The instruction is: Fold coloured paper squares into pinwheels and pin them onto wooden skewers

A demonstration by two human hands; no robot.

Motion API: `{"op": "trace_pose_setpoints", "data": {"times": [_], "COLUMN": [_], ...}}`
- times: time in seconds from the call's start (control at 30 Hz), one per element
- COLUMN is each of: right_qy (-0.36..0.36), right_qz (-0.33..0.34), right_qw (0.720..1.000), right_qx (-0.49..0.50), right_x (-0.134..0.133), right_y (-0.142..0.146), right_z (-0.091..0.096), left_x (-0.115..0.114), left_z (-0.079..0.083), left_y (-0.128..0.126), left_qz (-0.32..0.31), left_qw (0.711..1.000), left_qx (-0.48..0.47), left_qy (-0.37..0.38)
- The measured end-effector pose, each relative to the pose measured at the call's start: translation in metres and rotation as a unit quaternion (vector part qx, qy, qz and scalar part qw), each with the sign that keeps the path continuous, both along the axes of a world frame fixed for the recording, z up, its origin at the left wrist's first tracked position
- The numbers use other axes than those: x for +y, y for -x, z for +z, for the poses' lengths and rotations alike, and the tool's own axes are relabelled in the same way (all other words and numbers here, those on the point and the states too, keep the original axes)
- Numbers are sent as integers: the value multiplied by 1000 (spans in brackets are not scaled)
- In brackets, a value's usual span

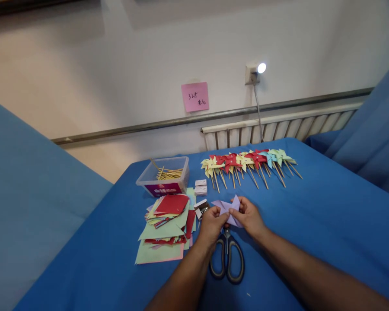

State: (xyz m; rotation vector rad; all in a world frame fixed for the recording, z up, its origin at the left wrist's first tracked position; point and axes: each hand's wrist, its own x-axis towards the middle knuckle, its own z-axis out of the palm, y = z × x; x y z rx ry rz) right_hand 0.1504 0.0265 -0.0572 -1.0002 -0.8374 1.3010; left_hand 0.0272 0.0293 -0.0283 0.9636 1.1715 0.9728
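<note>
Standing near the far left corner of the blue surface (327,207), a clear plastic box (162,189) holds thin sticks (170,173), and one of them pokes up over the rim. In front of it, toward the left edge, lies an uneven pile of coloured papers (168,224); its sheets are turned at different angles, so a brush from the left forearm (190,270) could probably make them slide. Just to the right are small white boxes (201,190), and closer in, an open small box (199,212) shows shiny pieces (205,210). As it sits right beside the left hand (210,225), a careless knuckle might tip it and scatter them. This hand pinches the left part of a purple paper (226,208), which is above the middle of the surface. Below lie scissors (227,242) with dark handles; the blades are mostly hidden, and a finger lowered without looking could meet them. The right hand (250,218) pinches the paper's other side, its thumb near the centre; too strong pulling could, I think, tear it. Along the far edge, reaching farther right, pinwheels (246,160) overlap, so lifting one may catch another.
</note>
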Motion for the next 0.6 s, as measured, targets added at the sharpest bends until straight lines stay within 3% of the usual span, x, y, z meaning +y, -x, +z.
{"op": "trace_pose_setpoints", "data": {"times": [0.23, 0.6], "right_qy": [-3, 11], "right_qz": [-1, -1], "right_qw": [999, 995], "right_qx": [-36, -97], "right_x": [-2, -4], "right_y": [-2, -6], "right_z": [-8, -6], "left_x": [-2, -2], "left_z": [1, -6], "left_y": [-3, -4], "left_qz": [21, 31], "left_qw": [1000, 999], "left_qx": [22, 28], "left_qy": [-1, -6]}}
